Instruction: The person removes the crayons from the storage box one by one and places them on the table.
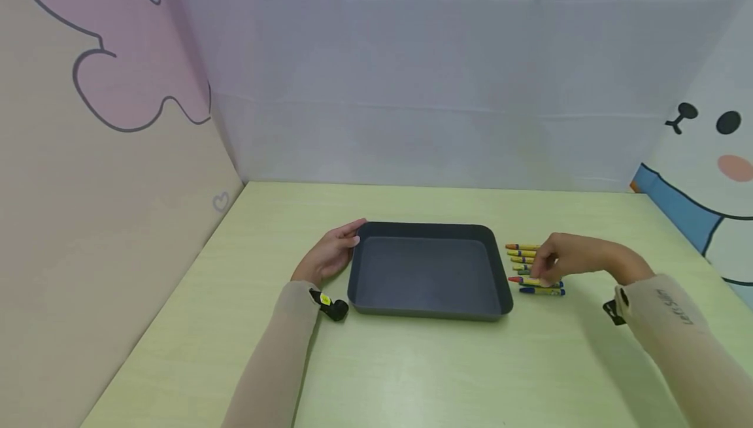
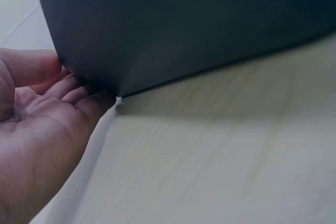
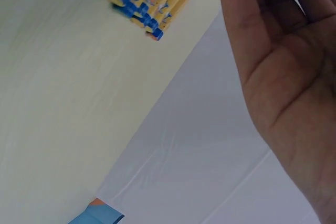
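A dark grey rectangular tray (image 1: 432,274) lies in the middle of the table. My left hand (image 1: 331,255) grips its left side; in the left wrist view the thumb is against the wall of the tray (image 2: 184,24) and the fingers reach under its edge. Right of the tray, several crayons (image 1: 522,253) in yellow wrappers lie in a row. My right hand (image 1: 567,258) is over the row, its bent thumb and fingertips pinching a red crayon (image 1: 520,279) near the front. A dark blue crayon (image 1: 542,291) lies just in front of it. In the right wrist view the fingertips are out of frame.
The pale yellow-green table (image 1: 406,369) runs back to a whitish cloth backdrop (image 1: 441,88). Printed cartoon panels stand at the left (image 1: 141,55) and the right (image 1: 712,173). Each sleeve carries a small black wrist camera.
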The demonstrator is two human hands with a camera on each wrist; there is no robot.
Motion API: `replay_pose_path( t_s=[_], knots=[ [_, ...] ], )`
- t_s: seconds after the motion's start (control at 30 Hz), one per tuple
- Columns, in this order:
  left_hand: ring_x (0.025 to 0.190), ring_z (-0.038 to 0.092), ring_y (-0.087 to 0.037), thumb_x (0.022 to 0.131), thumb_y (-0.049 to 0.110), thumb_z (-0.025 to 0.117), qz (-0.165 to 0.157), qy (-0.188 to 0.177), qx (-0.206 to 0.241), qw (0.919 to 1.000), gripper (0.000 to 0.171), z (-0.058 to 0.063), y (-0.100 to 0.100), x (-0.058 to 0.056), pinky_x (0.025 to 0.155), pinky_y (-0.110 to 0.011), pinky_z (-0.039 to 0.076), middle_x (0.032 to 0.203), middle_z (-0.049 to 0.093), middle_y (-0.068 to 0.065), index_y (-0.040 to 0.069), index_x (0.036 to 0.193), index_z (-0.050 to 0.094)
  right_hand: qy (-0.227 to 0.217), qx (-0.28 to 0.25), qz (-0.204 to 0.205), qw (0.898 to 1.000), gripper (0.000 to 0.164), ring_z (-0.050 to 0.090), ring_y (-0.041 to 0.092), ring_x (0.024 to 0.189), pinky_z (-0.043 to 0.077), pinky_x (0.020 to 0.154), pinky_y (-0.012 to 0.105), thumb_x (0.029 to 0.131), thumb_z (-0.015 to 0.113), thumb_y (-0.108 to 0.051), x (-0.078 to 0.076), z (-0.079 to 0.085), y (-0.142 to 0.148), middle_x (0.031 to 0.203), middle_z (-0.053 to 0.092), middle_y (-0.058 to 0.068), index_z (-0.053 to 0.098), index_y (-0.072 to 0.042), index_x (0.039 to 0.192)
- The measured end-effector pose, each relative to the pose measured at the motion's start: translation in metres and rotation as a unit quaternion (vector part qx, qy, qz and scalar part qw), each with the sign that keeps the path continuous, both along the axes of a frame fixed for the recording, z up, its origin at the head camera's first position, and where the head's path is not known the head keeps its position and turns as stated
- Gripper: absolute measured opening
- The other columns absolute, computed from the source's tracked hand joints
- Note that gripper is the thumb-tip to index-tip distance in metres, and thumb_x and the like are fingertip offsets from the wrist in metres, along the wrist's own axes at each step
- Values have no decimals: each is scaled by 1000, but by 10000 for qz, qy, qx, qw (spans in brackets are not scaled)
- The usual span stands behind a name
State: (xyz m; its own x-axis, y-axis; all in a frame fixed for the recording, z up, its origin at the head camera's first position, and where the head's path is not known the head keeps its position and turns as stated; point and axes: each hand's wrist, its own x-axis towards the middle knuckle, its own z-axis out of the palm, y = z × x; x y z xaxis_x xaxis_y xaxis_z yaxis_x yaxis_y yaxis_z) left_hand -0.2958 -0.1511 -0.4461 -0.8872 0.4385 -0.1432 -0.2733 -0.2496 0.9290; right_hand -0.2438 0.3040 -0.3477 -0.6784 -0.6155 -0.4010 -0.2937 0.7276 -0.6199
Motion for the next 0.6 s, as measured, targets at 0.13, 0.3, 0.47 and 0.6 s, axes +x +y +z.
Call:
replay_pose_path(
  t_s=[0.13, 0.3, 0.47, 0.6],
  knots=[
    [144, 21, -22, 100, -7, 34, -6, -13, -7, 10000, 55, 0, 0, 0, 92, -16, 45, 162, 9, -6, 2, 153, 21, -192, 32, -179, 9997, 10, 59, 8, 75, 52, 68, 26, 83, 71, -7, 1, -6, 5, 92, 69, 3, 74, -5, 92],
    [145, 20, -22, 100, -7, 34, 14, -38, 31, 10000, 55, -1, -1, 1, 91, -15, 46, 163, 8, -5, 2, 153, 21, -357, 222, -483, 9979, 7, 58, 11, 73, 51, 67, 26, 79, 74, -5, 3, -13, 9, 89, 69, 2, 74, -6, 86],
    [145, 19, -22, 100, -7, 34, 58, -43, 27, 10000, 54, -1, -1, 0, 90, -15, 46, 163, 9, -6, 2, 152, 23, -471, 426, -674, 9957, 9, 54, 12, 72, 49, 65, 26, 76, 74, -2, 5, -18, 11, 84, 67, 1, 74, -7, 84],
    [147, 16, -21, 100, -8, 34, 56, -49, 48, 10000, 54, -1, 0, 1, 90, -14, 46, 163, 7, -5, 2, 152, 24, -437, 537, -697, 9952, 10, 53, 13, 74, 48, 65, 26, 75, 75, -2, 5, -21, 12, 84, 67, 1, 74, -8, 83]
  ],
)
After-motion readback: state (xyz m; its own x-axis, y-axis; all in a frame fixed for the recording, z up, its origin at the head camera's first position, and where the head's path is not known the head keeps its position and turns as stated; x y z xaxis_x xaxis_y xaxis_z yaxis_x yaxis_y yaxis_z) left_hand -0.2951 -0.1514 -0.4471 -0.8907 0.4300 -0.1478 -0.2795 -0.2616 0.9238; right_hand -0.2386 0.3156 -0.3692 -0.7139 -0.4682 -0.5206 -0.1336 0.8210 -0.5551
